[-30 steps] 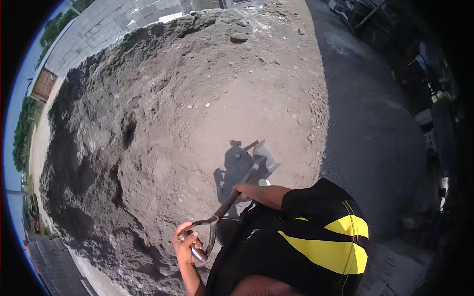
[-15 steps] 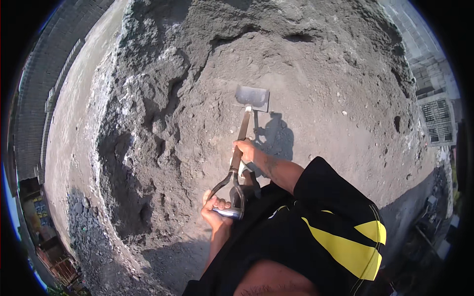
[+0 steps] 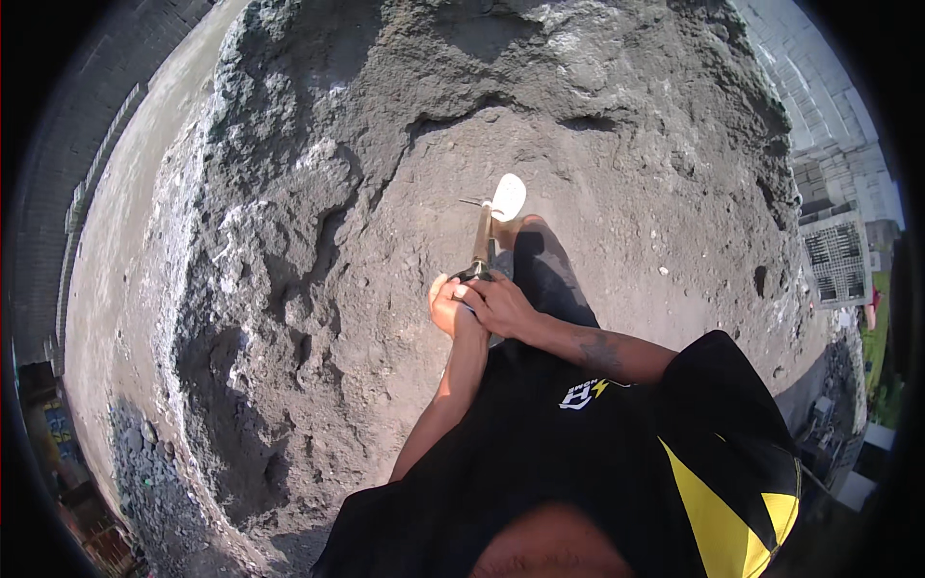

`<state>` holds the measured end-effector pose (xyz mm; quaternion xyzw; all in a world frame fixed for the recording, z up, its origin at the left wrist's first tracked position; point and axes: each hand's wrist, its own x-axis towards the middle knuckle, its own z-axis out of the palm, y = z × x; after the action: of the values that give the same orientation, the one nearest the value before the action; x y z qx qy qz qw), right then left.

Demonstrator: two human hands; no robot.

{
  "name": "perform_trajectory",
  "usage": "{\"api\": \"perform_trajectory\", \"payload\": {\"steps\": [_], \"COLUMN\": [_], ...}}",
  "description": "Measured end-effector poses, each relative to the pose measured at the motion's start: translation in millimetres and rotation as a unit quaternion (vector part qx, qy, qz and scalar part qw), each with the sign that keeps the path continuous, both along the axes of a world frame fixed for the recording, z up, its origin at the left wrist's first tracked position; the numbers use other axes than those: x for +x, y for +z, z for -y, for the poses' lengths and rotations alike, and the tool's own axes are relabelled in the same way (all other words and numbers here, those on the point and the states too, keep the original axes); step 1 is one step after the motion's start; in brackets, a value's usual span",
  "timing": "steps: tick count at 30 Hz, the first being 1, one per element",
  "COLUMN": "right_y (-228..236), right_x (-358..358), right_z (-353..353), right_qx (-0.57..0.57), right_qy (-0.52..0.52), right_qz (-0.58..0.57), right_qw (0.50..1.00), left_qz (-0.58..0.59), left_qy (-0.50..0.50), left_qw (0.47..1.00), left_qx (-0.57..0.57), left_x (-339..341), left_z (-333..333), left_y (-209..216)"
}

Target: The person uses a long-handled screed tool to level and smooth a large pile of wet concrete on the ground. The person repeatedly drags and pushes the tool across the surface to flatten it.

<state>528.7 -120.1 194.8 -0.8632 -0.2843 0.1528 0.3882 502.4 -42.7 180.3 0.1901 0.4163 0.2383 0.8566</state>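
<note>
A shovel (image 3: 484,229) stands in front of me, its brown shaft foreshortened and pointing away over the grey soil. My left hand (image 3: 451,308) is closed at the D-shaped handle's top end. Beside and partly over it, my right hand (image 3: 501,306) also wraps the handle, so the grip itself is mostly hidden. A white shoe (image 3: 509,197) on my foot is at the blade, below my dark-clothed leg (image 3: 549,265). Only a thin edge of the blade shows left of the shoe; how deep it sits in the soil cannot be seen.
A rough, raised bank of grey soil (image 3: 279,202) curves around the dug hollow on the left and far side. Dark stones (image 3: 159,472) lie at lower left. Block walls (image 3: 800,87) and a pale grille-like panel (image 3: 834,258) stand at right.
My right hand has slid from the shaft up to the handle beside my left. The shovel has turned more upright, and my white-shod foot has come forward onto the blade.
</note>
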Motion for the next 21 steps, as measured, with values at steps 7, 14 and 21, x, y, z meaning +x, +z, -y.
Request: {"api": "perform_trajectory", "payload": {"steps": [7,14,21], "right_y": [-102,-134,-178], "right_x": [-22,-41,-159], "right_z": [-54,-51,-3], "right_qx": [-0.092,-0.201,-0.26], "right_qy": [0.077,0.012,0.065], "right_qz": [0.089,0.169,-0.057], "right_qw": [0.989,0.965,0.962], "left_qz": [-0.196,-0.165,-0.215], "left_qy": [0.009,-0.135,-0.336], "left_qw": [0.969,0.975,0.915], "left_qx": [0.152,0.065,-0.056], "left_x": [-13,-29,-168], "left_z": [-63,-72,-37], "left_y": [-124,-136,-229]}}
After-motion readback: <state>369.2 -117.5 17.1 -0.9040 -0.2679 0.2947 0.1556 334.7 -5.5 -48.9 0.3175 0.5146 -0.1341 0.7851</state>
